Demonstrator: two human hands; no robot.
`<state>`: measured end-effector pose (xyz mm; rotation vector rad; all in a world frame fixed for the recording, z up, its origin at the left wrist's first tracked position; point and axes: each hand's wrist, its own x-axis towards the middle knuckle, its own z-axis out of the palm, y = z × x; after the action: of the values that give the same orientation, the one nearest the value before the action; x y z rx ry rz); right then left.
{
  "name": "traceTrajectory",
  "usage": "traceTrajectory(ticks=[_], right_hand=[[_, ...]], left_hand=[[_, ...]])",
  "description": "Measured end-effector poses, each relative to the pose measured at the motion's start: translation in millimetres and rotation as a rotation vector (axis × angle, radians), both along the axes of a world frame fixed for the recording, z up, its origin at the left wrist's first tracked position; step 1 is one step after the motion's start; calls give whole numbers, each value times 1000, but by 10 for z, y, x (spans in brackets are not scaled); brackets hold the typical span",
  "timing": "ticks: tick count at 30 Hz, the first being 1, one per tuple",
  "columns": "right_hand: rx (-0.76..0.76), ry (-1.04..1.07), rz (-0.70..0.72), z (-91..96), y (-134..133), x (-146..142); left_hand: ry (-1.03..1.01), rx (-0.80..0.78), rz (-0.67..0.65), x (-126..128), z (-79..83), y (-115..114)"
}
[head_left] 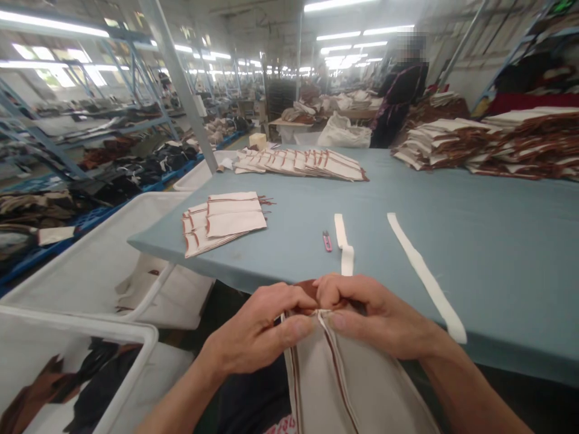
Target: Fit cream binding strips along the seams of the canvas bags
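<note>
A cream fabric piece (380,386) with brown-edged seams hangs down in front of me, over the near edge of the table. My left hand (257,328) pinches its top edge between thumb and fingers. Close beside it, my right hand (375,313) grips the same edge, just right of the middle seam. A bit of brown material shows behind the fingertips. Beyond my hands lie a pair of pink thread snips (327,241) and a short cream strip (346,250). A longer cream strip (423,271) reaches toward the table's front edge on the right.
On the blue-green table (298,211) lie a small stack of cream pieces (235,217), a fanned row (298,163) and large brown-and-cream piles (497,144). White bins (154,328) stand at the left, near a metal post (181,78). A person (400,96) stands behind the table.
</note>
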<state>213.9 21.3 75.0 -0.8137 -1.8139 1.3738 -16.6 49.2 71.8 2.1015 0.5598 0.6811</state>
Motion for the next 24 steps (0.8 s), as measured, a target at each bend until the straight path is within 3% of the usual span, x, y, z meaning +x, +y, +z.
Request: traceTrajectory(ticks=[4,9,13,20,24], right_hand=[[-86,-11,-38,-103,-30,49],[-121,10,-17,-271,-15,65],[-116,35,-9,-372,30,48],[142,-177,-121,-248,-15,38],[70,-131,-76,-241,5,36]], left_hand=[[-78,-122,-3,152,-14,2],[12,-180,-31,166,7,9],[60,-217,28,175,-38,15],[35,-299,85,199,-39,-15],[13,-394,82,198,-28,-27]])
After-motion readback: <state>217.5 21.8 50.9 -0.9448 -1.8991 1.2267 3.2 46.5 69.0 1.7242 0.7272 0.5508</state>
